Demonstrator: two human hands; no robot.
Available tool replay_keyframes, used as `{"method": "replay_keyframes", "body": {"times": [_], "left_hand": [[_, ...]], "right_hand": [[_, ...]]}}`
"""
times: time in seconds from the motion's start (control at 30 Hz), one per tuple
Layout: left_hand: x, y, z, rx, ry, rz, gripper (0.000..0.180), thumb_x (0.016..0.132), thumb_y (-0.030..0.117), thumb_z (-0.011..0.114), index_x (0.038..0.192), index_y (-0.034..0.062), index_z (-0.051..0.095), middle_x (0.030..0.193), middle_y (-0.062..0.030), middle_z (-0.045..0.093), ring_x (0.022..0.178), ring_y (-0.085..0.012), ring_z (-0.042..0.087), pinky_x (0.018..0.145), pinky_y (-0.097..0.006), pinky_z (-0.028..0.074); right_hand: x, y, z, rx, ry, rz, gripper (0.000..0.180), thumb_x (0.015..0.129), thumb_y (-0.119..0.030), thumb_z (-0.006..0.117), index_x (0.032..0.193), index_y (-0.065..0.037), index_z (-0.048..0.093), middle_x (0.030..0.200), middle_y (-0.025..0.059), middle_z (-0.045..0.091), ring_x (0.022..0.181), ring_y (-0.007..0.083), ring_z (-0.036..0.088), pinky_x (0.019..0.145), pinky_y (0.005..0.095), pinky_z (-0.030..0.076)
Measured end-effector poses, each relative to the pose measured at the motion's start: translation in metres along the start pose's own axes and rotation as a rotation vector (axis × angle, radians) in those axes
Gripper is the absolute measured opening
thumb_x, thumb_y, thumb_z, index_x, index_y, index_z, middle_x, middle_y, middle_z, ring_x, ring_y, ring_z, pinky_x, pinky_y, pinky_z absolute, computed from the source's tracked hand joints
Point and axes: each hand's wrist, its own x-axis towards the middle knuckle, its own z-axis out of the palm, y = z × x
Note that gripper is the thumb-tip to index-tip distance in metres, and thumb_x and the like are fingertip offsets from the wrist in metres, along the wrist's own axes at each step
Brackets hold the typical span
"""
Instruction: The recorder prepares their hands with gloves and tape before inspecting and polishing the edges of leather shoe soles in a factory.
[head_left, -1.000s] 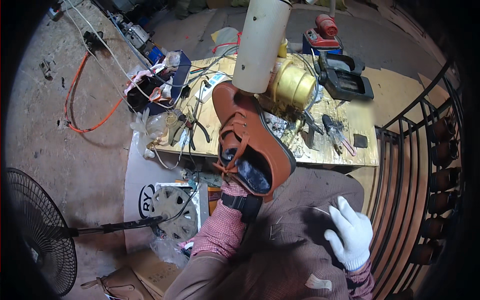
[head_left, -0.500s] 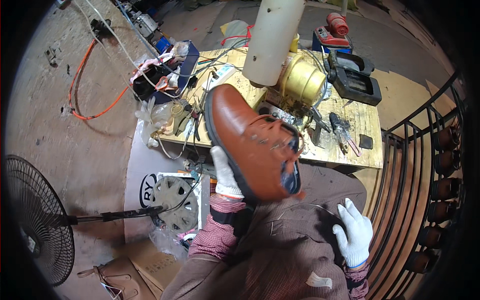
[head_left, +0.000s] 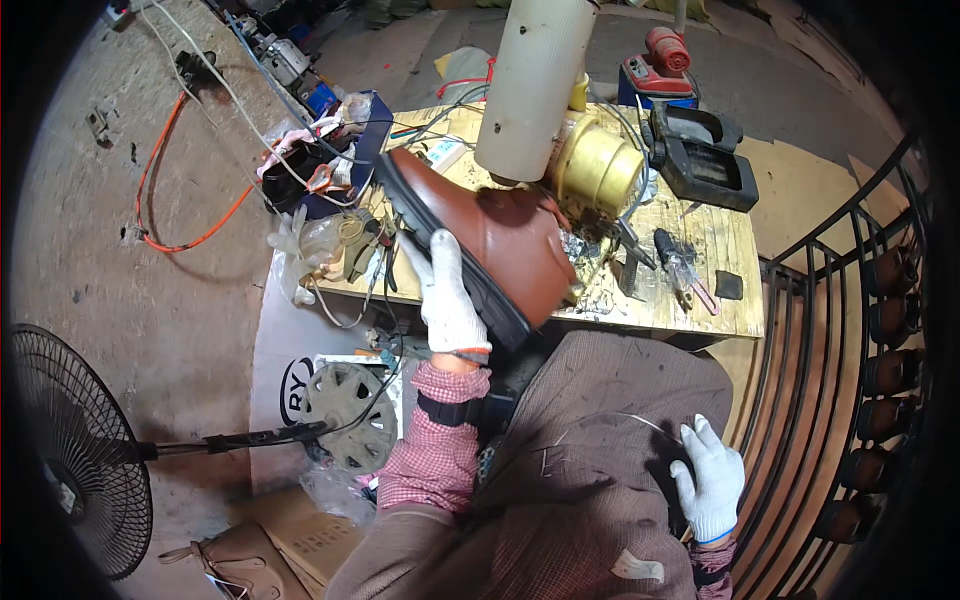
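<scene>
Begins at far left with a black wire-guard fan (head_left: 75, 460), set near a brown bag (head_left: 243, 555) and a cardboard box (head_left: 318, 538). Shows higher up a blue box (head_left: 374, 145) of jumbled oddments, by the left end of the wooden desk (head_left: 738, 240). Holds in the white-gloved left hand (head_left: 448, 295) a brown leather boot (head_left: 495, 225), fingers clamped along the sole edge. Keeps the boot raised over the near edge of the desk, toe to upper left, heel to lower right. Looks, as a judgement, like a step of holding the boot side-on, one-handed; seems to call, for any further turn, for a firm grip on the sole. Shows just right a pale tube (head_left: 535, 95) and a yellow stepped fitting (head_left: 602, 165); cannot tell contact. Rests the gloved right hand (head_left: 710, 485) on the lap, apparently unladen, fingers slightly apart. Ends at a black metal rack (head_left: 812, 400) bearing dark footwear (head_left: 892, 370).
</scene>
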Motion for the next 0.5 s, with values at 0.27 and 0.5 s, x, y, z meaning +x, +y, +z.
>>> {"method": "replay_keyframes", "body": {"times": [0.27,0.5], "left_hand": [[0.021,0.034,0.052,0.049,0.077,0.144,0.113,0.106,0.049,0.072,0.179,0.0086,-0.004,0.176,-0.0221,0.031,0.153,-0.0337,0.045,0.125,-0.043,0.039],[0.038,0.038,0.057,-0.007,0.124,0.095,0.113,0.105,0.045,0.075,0.179,0.0095,-0.003,0.177,-0.0206,0.03,0.154,-0.0337,0.044,0.126,-0.043,0.038]], "right_hand": [[0.023,0.012,-0.01,-0.052,-0.026,-0.1,0.053,0.09,-0.025,0.08,0.139,-0.006,0.07,0.146,0.0212,0.069,0.093,0.0413,0.07,0.085,0.049,0.053],[0.076,-0.006,-0.033,-0.034,0.082,-0.329,0.053,0.087,-0.021,0.08,0.136,-0.004,0.07,0.142,0.0204,0.069,0.102,0.0391,0.073,0.087,0.0473,0.056]]}}
